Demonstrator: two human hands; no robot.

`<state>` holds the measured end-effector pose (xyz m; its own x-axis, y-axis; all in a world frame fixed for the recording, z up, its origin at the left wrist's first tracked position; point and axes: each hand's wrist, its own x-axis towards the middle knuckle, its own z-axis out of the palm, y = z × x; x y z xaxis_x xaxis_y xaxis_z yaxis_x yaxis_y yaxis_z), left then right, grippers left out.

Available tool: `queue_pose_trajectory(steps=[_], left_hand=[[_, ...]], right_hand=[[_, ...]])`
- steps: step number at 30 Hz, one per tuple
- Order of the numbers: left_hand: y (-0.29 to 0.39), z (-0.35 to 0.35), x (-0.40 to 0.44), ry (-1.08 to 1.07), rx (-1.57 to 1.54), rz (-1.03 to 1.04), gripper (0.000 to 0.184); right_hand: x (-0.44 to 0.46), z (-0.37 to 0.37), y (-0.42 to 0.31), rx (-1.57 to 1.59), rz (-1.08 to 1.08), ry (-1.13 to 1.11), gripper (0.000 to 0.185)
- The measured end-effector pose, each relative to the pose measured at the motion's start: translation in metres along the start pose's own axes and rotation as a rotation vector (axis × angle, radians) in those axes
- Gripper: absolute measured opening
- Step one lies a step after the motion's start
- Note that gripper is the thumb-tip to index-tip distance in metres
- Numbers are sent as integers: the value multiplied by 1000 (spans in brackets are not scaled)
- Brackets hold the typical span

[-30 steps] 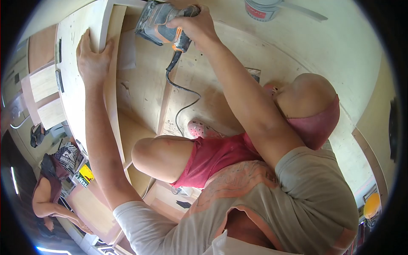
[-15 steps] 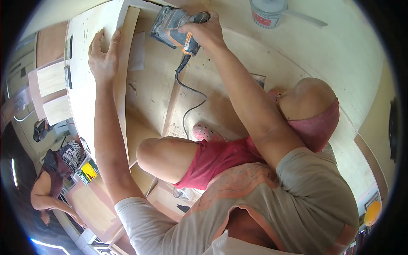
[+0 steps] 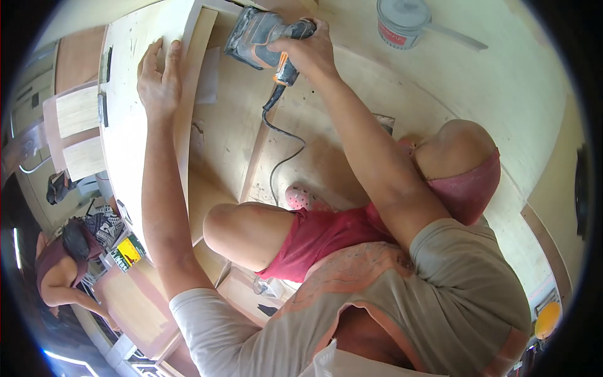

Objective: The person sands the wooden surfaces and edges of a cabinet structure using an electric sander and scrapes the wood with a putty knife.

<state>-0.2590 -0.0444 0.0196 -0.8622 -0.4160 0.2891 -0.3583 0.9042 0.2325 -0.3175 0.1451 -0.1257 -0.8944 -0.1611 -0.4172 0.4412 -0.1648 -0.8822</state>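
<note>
Sander point(image 3: 256, 39), shown at upper centre, held beside a long white panel point(image 3: 129, 113) and over the open wooden cabinet point(image 3: 232, 113). Its flat base is turned toward the panel side; whether the base touches any wood cannot be told from this angle. Right hand point(image 3: 309, 50): closed around the dark rear handle, thumb laid along the near side and fingers wrapped over the far side, where they are partly hidden. Left hand point(image 3: 161, 81): laid over the white panel near its edge, thumb standing apart from the fingers, with no tool in it.

Handling, as judged from form: the body looks hard, stiff and moderately heavy, with most of the weight probably in the block ahead of the grip, so the nose would tend to dip. Pale dust on the casing may make it slightly slippery. The handle is the sound place to take hold; the front housing could serve as a second hold, while the base is best left free. The cord point(image 3: 295, 136), thin and flexible, leaves the orange-marked end and hangs in a loose curve toward the pink shoe point(image 3: 299, 197); it should not bear the weight.
</note>
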Motion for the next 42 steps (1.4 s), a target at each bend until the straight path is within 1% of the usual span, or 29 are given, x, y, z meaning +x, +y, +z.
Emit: queue_pose_trajectory(steps=[5,7,9,11,13,14,16,17,19,20,22,24,25,27,28,30,31,33,34,36,37,41,42], left_hand=[[-6,3,-1,4,-39,28,58],[-6,3,-2,5,-35,39,56],[-6,3,0,5,-2,32,55],[-6,4,0,12,0,42,54],[-5,3,0,17,4,50,53],[-4,3,0,20,-6,37,52],[-3,3,-1,11,-16,26,50],[-2,2,-2,11,-36,18,49],[-2,1,0,-3,-63,23,48],[-5,0,1,5,-28,33,47],[-6,3,0,2,4,58,47],[-6,3,-1,29,-9,63,46],[-7,3,-1,24,-7,62,46],[-7,1,0,16,12,76,45],[-6,1,0,16,32,72,45],[-8,1,-1,-3,11,53,46],[-5,-1,-1,-11,27,43,46],[-1,-2,-2,-15,71,27,46],[1,-3,-3,-19,78,23,46],[3,-3,-3,-9,102,33,45],[3,-4,-3,-15,108,32,45],[-2,-3,-1,-19,48,29,46],[-5,-3,-1,-18,13,31,47]], right_hand=[[-14,4,-29,48,-93,-19,88],[-23,1,-51,-41,-105,-17,81],[-28,3,-65,-36,-123,-23,80],[-31,4,-70,-28,-144,-27,78],[-31,6,-72,-32,-224,-36,77],[-31,7,-71,-31,-222,-35,77],[-30,11,-65,-111,-290,6,77],[-28,12,-55,-109,-282,16,77],[-17,15,-21,-120,-332,61,85],[-15,11,-7,-119,-326,80,85],[-11,1,24,83,-145,61,85],[-1,-5,73,174,101,131,85],[-2,-11,91,182,105,145,85],[0,-22,112,89,286,198,84],[2,-25,114,89,288,208,84],[3,-30,122,142,342,232,77],[10,-31,132,137,350,233,77],[34,-29,158,158,382,165,83],[38,-31,154,158,390,160,83],[48,-34,147,334,460,14,75],[50,-28,143,265,423,112,50],[54,-29,127,301,493,67,47],[53,-31,123,362,457,24,48]])
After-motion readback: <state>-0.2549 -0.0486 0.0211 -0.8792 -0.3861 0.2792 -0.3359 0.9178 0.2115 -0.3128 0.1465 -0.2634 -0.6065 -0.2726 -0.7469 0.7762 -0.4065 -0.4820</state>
